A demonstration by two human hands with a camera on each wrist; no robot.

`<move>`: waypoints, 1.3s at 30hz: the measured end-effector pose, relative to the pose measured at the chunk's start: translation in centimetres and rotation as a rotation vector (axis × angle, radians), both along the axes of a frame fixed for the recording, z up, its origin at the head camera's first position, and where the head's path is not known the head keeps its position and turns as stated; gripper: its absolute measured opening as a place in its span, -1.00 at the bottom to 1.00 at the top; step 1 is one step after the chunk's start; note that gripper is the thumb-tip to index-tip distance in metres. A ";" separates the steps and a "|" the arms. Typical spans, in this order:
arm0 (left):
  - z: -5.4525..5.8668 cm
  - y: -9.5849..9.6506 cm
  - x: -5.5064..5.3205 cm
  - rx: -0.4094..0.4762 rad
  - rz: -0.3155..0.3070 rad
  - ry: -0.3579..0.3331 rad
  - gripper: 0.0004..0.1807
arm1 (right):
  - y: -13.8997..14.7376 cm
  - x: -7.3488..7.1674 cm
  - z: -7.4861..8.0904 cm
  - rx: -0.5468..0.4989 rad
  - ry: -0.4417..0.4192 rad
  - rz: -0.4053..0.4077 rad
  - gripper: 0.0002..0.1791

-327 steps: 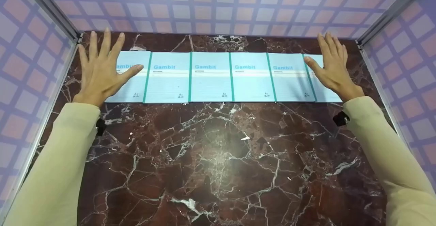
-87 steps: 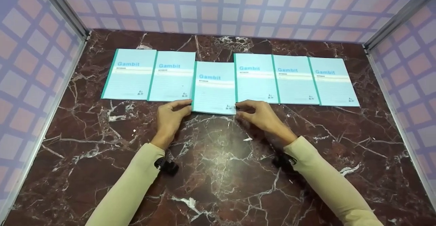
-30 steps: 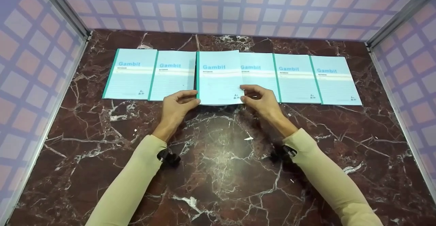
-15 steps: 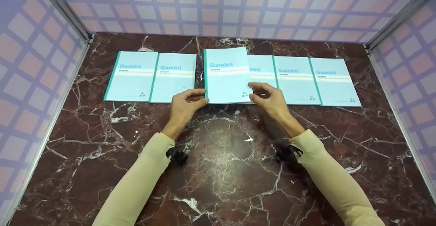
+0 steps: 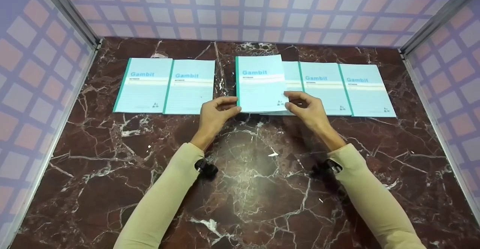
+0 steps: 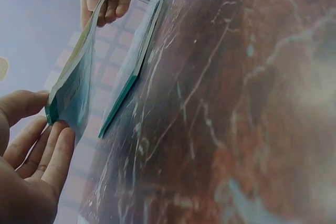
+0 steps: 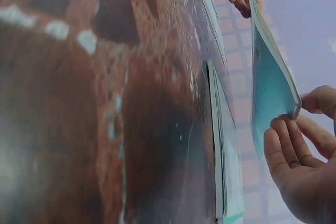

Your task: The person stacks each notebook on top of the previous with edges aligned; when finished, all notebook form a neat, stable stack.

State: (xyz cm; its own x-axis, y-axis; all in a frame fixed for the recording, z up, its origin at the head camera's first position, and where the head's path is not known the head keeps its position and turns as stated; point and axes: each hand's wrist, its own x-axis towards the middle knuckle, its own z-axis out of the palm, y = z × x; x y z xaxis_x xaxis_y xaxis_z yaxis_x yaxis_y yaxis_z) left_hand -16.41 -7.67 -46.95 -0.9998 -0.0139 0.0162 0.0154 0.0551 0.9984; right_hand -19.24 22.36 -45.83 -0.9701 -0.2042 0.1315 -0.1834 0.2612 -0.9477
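Note:
A light blue "Gambit" notebook (image 5: 260, 91) with a green spine is held up off the table between both hands. My left hand (image 5: 215, 116) pinches its spine edge near the lower corner, thumb on top and fingers beneath, as the left wrist view shows of the notebook (image 6: 76, 85). My right hand (image 5: 309, 110) pinches the opposite edge the same way; the right wrist view shows the raised notebook's underside (image 7: 273, 90). Below it lies another notebook (image 5: 292, 76), partly covered by the held one.
Two matching notebooks (image 5: 189, 87) lie side by side at the left of the row. Two more notebooks (image 5: 367, 91) lie on the right. The dark marbled table (image 5: 247, 189) is bounded by checked panels (image 5: 258, 12) at the back and sides.
The notebook that lay third in the row has been lifted and carried right by both hands, over its right-hand neighbour. A gap of bare table now shows beside the left pair.

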 end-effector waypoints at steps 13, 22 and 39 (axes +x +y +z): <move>-0.7 2.3 -1.0 -0.003 -0.011 -0.007 -0.68 | 2.0 -0.5 -0.6 0.000 -0.003 -0.044 -0.63; -1.6 3.7 -1.5 -0.069 -0.017 0.009 -0.68 | 3.0 -0.6 -1.1 0.012 -0.051 -0.071 -0.61; -2.0 6.0 -2.6 -0.105 -0.021 -0.045 -0.70 | 4.7 -0.9 -1.4 0.120 -0.063 -0.151 -0.63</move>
